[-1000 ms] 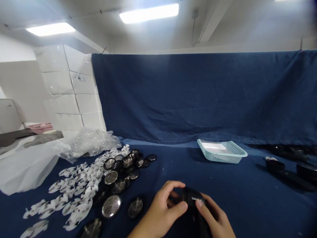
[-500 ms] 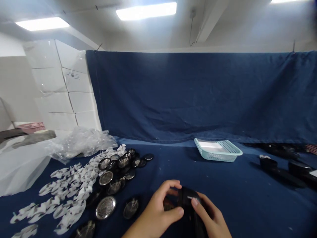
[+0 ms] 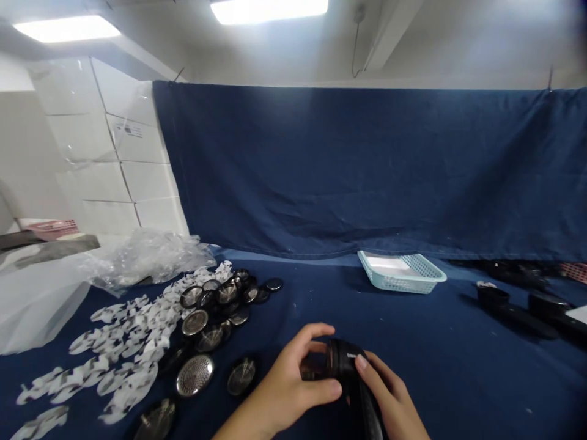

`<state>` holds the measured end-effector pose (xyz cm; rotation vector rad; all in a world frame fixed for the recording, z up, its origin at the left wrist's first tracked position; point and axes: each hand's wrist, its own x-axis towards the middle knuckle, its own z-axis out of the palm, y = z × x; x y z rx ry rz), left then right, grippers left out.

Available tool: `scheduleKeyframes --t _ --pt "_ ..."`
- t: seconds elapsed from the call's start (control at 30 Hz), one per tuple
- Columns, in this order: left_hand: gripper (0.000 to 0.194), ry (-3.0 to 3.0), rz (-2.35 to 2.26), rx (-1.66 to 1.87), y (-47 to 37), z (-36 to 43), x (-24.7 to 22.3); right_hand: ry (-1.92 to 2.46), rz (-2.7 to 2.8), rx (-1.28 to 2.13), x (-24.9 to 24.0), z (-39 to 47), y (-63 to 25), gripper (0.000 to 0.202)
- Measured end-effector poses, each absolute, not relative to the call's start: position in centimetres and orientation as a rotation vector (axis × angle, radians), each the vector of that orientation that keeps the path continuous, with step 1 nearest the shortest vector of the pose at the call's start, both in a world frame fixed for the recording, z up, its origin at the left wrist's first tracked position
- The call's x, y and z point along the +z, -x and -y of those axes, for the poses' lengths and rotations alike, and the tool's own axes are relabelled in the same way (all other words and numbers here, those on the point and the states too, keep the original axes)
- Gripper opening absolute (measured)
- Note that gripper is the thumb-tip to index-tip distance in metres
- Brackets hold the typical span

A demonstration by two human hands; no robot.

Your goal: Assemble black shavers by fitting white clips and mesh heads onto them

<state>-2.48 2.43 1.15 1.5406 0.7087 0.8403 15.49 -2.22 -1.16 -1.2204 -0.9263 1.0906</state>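
Observation:
Low in the middle of the view, my right hand [image 3: 389, 391] grips a black handheld device [image 3: 351, 373] with small white lettering, its thumb near the lettering. My left hand [image 3: 293, 382] is curled around a dark round part [image 3: 313, 366] at the device's left end, thumb in front and fingers behind. The part is mostly hidden by that hand. To the left lie several round black and metal discs [image 3: 195, 375], one with a perforated face, beside a spread of white cut pieces [image 3: 137, 330].
A light blue basket [image 3: 403, 284] holding white sheets stands behind my hands to the right. More black devices [image 3: 518, 315] lie at the far right. Clear plastic bags [image 3: 151, 256] and stacked white boxes [image 3: 101, 140] are at the back left; a blue curtain [image 3: 343, 171] hangs behind.
The view has tilted down slightly. My left hand and the device have shifted a little left and up; both hands keep nearly the same hold.

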Motion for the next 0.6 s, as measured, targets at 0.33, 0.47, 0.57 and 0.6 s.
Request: scheduleKeyframes --t 0.33,0.47,0.57,0.6 --pt "0.046 -1.783 -0.912 1.002 1.4 -0.9 2.8 1.142 0.737 1.683 -1.7 2.7 -13.9 0.08" --pt "0.05 -1.87 -0.972 0.977 1.7 -0.8 3.6 1.036 0.73 1.809 -2.0 2.6 -13.5 0.083" --pt "0.052 -1.874 -0.966 1.005 1.7 -0.8 3.1 0.876 0.63 1.931 -2.3 2.4 -13.5 0.076" --pt "0.053 -1.836 -0.955 0.996 1.7 -0.8 2.7 0.813 0.595 1.984 -2.4 2.4 -13.5 0.071"
